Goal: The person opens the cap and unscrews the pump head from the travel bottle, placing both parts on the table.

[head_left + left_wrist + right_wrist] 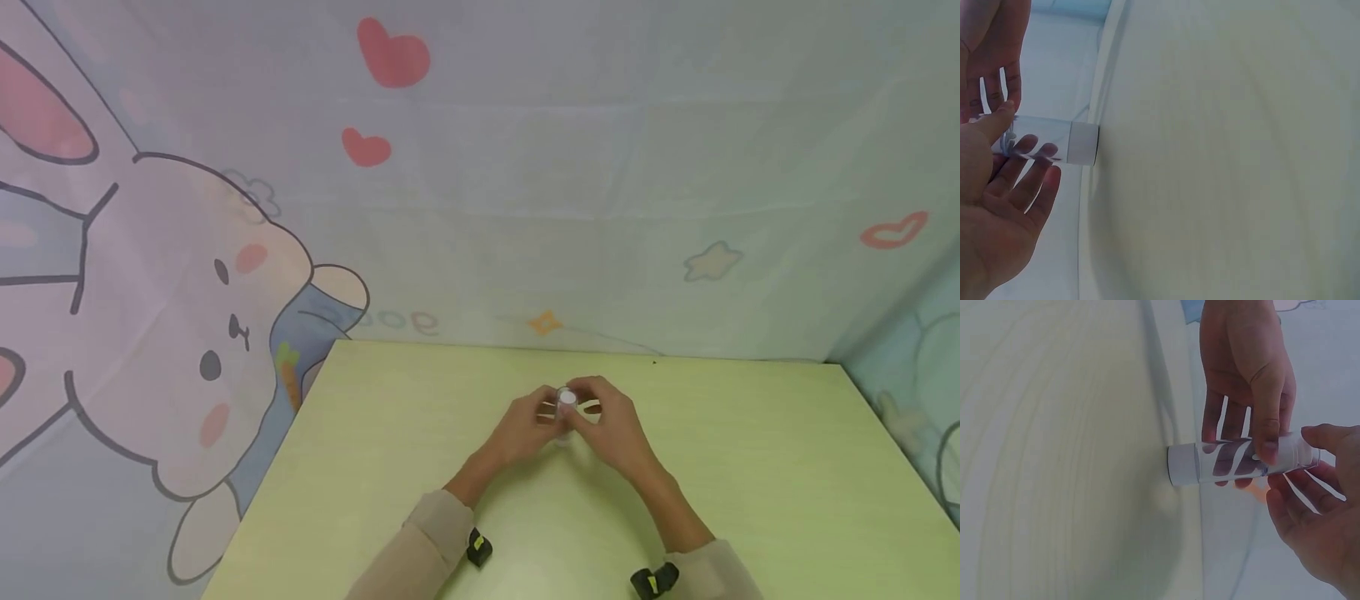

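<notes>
A clear cylinder (1210, 464), like a small see-through bottle, stands upright at the table's far middle, between both hands. Its lower end is a white band (1083, 144) at the tabletop, and a white top (568, 398) shows from above. My left hand (523, 427) grips the clear body, thumb on the near side and fingers behind. At the upper end, my right hand (613, 423) holds the rim between thumb and fingers. Something small shows inside the clear wall, too blurred to name. The fingers partly hide the upper part.
The pale yellow-green table (750, 467) extends around both arms. A printed cloth backdrop (525, 167) with hearts and a rabbit hangs behind and at the sides. Each wrist wears a black strap device, the left one (478, 547) near the sleeve.
</notes>
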`<state>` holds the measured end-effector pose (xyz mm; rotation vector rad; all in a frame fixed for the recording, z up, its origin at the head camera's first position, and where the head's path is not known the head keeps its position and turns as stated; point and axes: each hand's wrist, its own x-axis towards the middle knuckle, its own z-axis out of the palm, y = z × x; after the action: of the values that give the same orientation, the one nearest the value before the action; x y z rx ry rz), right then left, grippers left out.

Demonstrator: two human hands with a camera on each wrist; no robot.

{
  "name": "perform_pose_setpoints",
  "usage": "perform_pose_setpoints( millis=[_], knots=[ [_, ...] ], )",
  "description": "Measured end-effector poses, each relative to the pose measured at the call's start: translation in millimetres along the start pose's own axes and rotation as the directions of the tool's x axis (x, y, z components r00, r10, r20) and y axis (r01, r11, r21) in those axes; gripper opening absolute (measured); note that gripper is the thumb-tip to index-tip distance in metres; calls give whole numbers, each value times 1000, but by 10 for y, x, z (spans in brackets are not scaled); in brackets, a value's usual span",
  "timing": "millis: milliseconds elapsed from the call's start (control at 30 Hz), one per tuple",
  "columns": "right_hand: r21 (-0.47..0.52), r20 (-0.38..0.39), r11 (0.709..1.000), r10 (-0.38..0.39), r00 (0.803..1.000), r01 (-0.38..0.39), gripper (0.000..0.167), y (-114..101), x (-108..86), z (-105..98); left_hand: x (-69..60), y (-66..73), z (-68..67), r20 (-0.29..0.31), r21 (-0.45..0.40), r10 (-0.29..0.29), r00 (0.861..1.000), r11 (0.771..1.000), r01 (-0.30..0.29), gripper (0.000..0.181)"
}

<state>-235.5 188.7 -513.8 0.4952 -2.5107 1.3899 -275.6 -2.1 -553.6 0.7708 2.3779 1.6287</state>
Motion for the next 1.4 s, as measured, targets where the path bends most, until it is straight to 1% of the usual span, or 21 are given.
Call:
perform_pose_setpoints(
  millis=[200,300,500,600,700,833,1000,1167,1400],
  knots=[
    [1,29,999,-34,999,34,41,58,52,-37,39,45,-45,27,33,-2,1000,999,1,34],
    [0,46,999,-46,998,46,41,80,84,-63,68,34,-42,29,41,1,1000,999,-3,33],
    [19,57,1000,-26,998,25,33,103,91,-109,99,12,-14,47,29,14,999,999,-15,36],
    [37,58,999,-13,998,11,33,97,77,-116,102,22,-13,55,33,4,998,999,-6,37],
    [71,60,997,-4,998,-1,36,86,56,-108,94,49,-25,65,52,-18,998,999,14,36],
    [104,45,995,2,999,-7,37,75,39,-83,86,89,-55,74,72,-36,997,997,31,36],
    [106,25,994,-9,1000,6,34,101,64,-39,94,93,-90,62,64,-34,997,998,30,34],
    [111,22,994,-25,999,22,34,119,93,-5,97,63,-99,47,55,-31,998,998,29,32],
    [102,-20,995,-18,1000,20,35,130,65,8,132,-11,-68,47,41,5,999,999,-7,36]
  ],
)
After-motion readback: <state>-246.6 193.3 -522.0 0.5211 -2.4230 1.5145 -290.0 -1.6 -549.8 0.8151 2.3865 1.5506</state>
